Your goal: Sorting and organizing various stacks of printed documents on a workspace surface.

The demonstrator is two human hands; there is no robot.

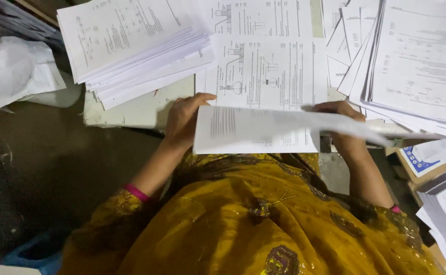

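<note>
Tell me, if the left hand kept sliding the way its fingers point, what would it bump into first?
Probably the printed sheet with diagrams lying flat on the table, just beyond the left hand. Its fingertips already reach that sheet's lower corner, above the page it holds; depth is hard to judge.

crumpled white bag (pixel 16 71), paper stacks (pixel 131 46), blue-printed box (pixel 424 160)

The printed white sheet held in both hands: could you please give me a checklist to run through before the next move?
1. Left hand grips the printed white sheet at its left edge: ok.
2. Right hand supports its right side: ok.
3. Sheet is sharp and still: not ok, right part blurred.
4. Fanned stack of white printed papers sits squared: not ok.
5. Diagram-printed page beneath lies flat: ok.
6. Single sheet held: cannot tell.
</note>
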